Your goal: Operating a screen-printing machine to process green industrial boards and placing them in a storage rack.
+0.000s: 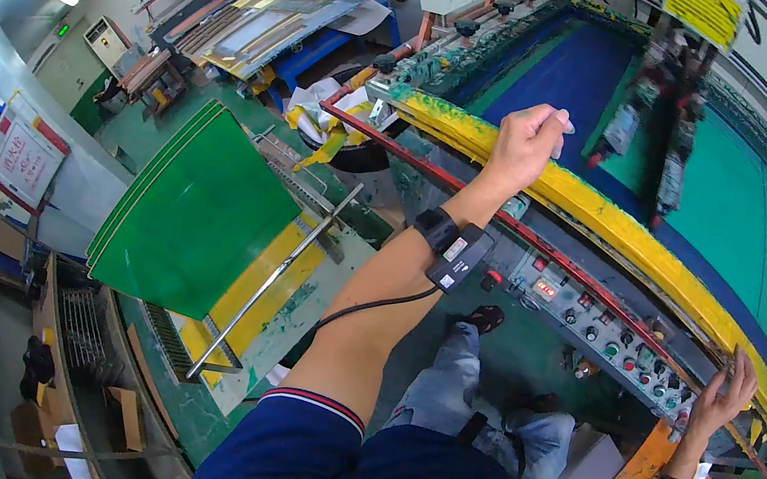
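A screen-printing frame (602,207) with a yellow-covered front edge lies before me. Its mesh (728,211) shows blue and green areas. My left hand (525,147) is curled closed above that edge, at the left part of the frame; whatever its fingers hold, if anything, is hidden. Further right, my right hand (726,394) lies against the yellow edge with its fingers stretched out. Over the mesh hangs a squeegee assembly (655,123), partly blurred. A red bar (398,153) and a control panel (601,335) with knobs and buttons run below the frame's edge.
To my left, green sheets (196,208) stand on a wire rack beside a metal bar (275,280). A bin (358,149) with crumpled material sits near the frame's left corner. Shelving (69,360) fills the lower left. Panels lie stacked on a far table (280,70).
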`<action>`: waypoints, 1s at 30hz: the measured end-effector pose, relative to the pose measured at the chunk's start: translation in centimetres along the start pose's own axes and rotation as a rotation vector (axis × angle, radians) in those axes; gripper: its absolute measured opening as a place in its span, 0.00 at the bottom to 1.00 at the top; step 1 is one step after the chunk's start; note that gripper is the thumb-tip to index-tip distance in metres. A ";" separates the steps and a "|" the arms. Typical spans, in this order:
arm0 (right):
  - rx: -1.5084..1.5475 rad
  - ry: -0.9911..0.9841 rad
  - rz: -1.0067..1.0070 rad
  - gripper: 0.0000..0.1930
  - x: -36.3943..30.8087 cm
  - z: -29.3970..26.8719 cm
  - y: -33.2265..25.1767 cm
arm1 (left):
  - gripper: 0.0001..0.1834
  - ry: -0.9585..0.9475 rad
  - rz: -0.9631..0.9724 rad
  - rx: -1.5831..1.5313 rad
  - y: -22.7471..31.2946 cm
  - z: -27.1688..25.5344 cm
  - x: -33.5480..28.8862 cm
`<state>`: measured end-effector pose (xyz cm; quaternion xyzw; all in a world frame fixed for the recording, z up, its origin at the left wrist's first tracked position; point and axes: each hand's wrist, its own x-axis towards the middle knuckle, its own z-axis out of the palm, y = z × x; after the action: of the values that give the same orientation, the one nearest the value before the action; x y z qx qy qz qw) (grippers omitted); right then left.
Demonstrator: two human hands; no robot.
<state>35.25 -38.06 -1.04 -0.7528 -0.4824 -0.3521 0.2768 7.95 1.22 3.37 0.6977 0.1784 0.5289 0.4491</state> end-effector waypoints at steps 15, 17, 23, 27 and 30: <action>-0.007 -0.001 0.002 0.20 0.1 -0.1 -0.1 | 0.16 -0.014 0.001 0.013 -0.2 0.0 -0.1; -0.014 -0.004 -0.004 0.20 0.0 -0.1 0.0 | 0.16 -0.011 0.012 0.023 -0.1 0.1 -0.1; -0.028 -0.009 -0.011 0.21 0.1 0.0 -0.2 | 0.16 -0.018 -0.005 0.012 0.2 -0.1 -0.1; -0.032 -0.004 0.001 0.20 -0.1 0.1 0.1 | 0.16 -0.015 0.016 0.032 0.2 -0.1 -0.1; -0.031 0.000 0.004 0.20 -0.2 0.0 0.1 | 0.16 -0.009 0.017 0.047 0.3 -0.1 -0.2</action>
<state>35.29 -38.17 -1.19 -0.7579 -0.4754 -0.3592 0.2656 7.74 0.95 3.54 0.7117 0.1827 0.5254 0.4289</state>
